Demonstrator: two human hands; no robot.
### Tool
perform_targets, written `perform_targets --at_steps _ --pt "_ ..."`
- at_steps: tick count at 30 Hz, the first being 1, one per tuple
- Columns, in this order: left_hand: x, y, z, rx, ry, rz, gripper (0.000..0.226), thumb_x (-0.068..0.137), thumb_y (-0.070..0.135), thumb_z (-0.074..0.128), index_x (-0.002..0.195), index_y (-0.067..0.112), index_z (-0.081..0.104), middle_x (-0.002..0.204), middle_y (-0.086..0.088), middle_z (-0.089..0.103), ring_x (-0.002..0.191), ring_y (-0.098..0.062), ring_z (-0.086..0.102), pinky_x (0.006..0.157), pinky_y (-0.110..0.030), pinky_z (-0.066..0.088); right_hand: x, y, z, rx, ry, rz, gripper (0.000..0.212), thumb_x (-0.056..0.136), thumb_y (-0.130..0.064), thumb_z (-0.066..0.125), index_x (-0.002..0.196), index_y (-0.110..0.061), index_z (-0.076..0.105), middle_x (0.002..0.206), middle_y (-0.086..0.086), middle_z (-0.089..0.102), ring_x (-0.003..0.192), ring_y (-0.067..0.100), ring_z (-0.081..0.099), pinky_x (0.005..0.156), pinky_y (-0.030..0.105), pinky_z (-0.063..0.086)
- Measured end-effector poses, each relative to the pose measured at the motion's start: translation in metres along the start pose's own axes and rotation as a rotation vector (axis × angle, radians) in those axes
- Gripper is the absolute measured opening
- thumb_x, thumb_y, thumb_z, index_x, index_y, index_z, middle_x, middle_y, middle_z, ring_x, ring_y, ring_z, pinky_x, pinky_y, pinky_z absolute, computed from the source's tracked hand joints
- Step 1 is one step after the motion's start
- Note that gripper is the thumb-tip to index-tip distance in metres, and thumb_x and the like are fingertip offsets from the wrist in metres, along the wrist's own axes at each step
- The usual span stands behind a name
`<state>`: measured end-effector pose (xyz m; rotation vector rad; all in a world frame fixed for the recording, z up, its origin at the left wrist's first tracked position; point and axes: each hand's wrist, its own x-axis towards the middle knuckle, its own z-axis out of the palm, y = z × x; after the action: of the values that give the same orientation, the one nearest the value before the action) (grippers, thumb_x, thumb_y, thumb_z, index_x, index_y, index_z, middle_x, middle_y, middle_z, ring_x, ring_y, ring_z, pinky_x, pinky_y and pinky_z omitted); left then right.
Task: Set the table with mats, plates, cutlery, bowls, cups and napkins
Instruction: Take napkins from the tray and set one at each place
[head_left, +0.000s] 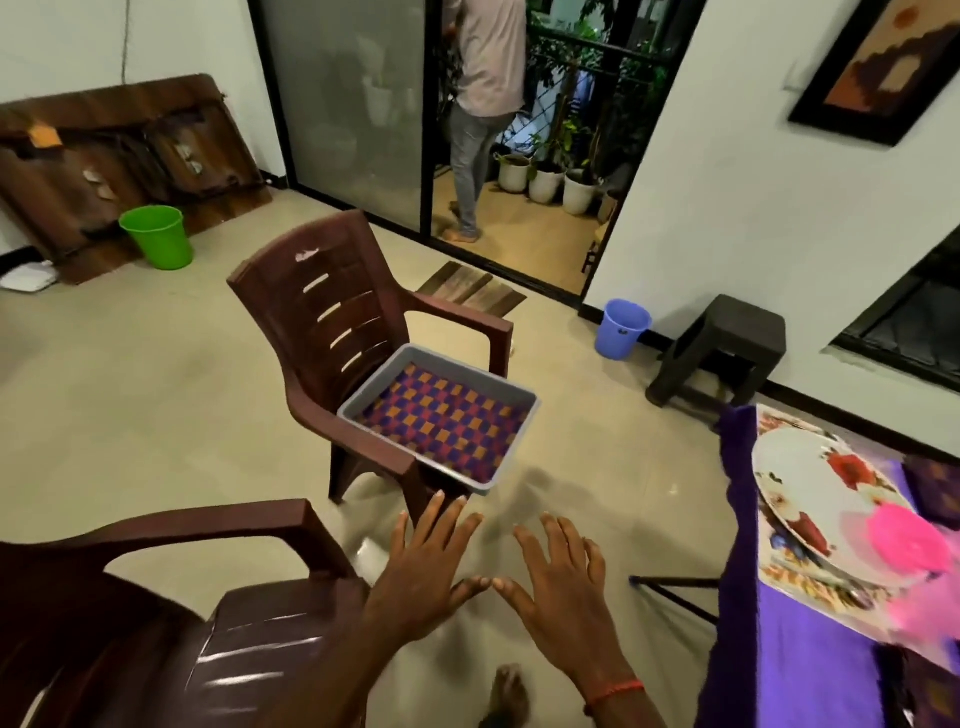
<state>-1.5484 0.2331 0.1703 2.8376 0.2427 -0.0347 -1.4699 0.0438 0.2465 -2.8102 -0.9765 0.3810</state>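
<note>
At the lower left stands the near chair, its arm close beside the left hand. That hand is wide, fingers straight and spread, and it holds nothing. It hovers short of the grey tray, which sits on the seat of the far chair. In the tray lies a woven mat, chequered in purple, orange and red. It looks like the next thing to fetch.

The right hand is just as wide and empty, its thumb tip almost meeting the left thumb.

The step in hand is probably taking the mat out. To do it well, the hands should part and come down over the tray's near wall, one to each side. Each should pinch an edge of the mat between thumb and fingers. The mat should then come straight up, clear of the rim, so the tray is not dragged off the seat, which it overhangs a little at the front. The far chair's near arm crosses the tray's left corner, so the left hand should enter from above.

At the right, the surface under a purple cloth carries a floral plate and a blurred pink round thing. The mat should be carried flat to a bare part of the cloth.
</note>
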Motion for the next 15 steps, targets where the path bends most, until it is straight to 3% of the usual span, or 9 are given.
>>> perform_targets --at_steps 3,7,10,11,13,15 --pt "0.041 0.0 0.005 0.001 -0.056 -0.041 0.082 0.096 0.081 0.026 0.159 0.029 0.029 0.167 0.0 0.026 0.155 -0.026 0.012 0.116 -0.065 0.024 0.046 0.023 0.002 -0.006 -0.004 -0.05 0.072 0.09 -0.078 0.025 0.153 -0.042 0.024 0.166 0.002 0.012 0.154 0.024 0.002 0.121 0.046 0.005" --pt "0.098 0.004 0.006 -0.04 -0.076 -0.095 0.085 0.094 0.084 0.021 0.161 0.033 0.019 0.17 0.004 0.014 0.157 -0.023 0.001 0.121 -0.064 0.011 0.11 0.055 -0.006 0.0 -0.017 -0.109 0.067 0.093 -0.073 0.034 0.151 -0.042 0.025 0.164 0.002 0.017 0.153 0.025 0.006 0.121 0.047 0.008" --pt "0.135 0.002 0.009 0.01 -0.089 -0.136 0.081 0.095 0.081 0.027 0.157 0.029 0.03 0.164 0.0 0.032 0.154 -0.027 0.02 0.111 -0.068 0.034 0.154 0.076 -0.011 -0.017 -0.033 -0.152 0.064 0.094 -0.065 0.044 0.151 -0.041 0.027 0.163 0.003 0.021 0.153 0.025 0.01 0.121 0.047 0.011" --pt "0.146 0.0 0.009 0.004 -0.101 -0.152 0.081 0.095 0.081 0.025 0.158 0.029 0.029 0.165 0.0 0.03 0.155 -0.026 0.017 0.112 -0.068 0.032 0.169 0.081 -0.011 -0.045 -0.027 -0.166 0.065 0.092 -0.063 0.05 0.149 -0.039 0.032 0.161 0.005 0.027 0.152 0.027 0.017 0.12 0.049 0.016" --pt "0.166 -0.01 0.013 -0.014 -0.104 -0.191 0.085 0.094 0.083 0.016 0.161 0.031 0.018 0.17 0.003 0.013 0.157 -0.023 -0.003 0.12 -0.066 0.015 0.2 0.091 -0.006 -0.091 -0.046 -0.181 0.066 0.084 -0.061 0.064 0.143 -0.036 0.046 0.153 0.008 0.043 0.145 0.03 0.034 0.114 0.051 0.029" --pt "0.182 -0.018 0.019 -0.026 -0.07 -0.247 0.085 0.095 0.082 0.015 0.162 0.03 0.016 0.17 0.002 0.011 0.156 -0.022 -0.008 0.122 -0.064 0.01 0.23 0.096 -0.002 -0.129 -0.06 -0.212 0.066 0.078 -0.06 0.072 0.136 -0.034 0.054 0.146 0.01 0.051 0.139 0.032 0.044 0.108 0.053 0.037"
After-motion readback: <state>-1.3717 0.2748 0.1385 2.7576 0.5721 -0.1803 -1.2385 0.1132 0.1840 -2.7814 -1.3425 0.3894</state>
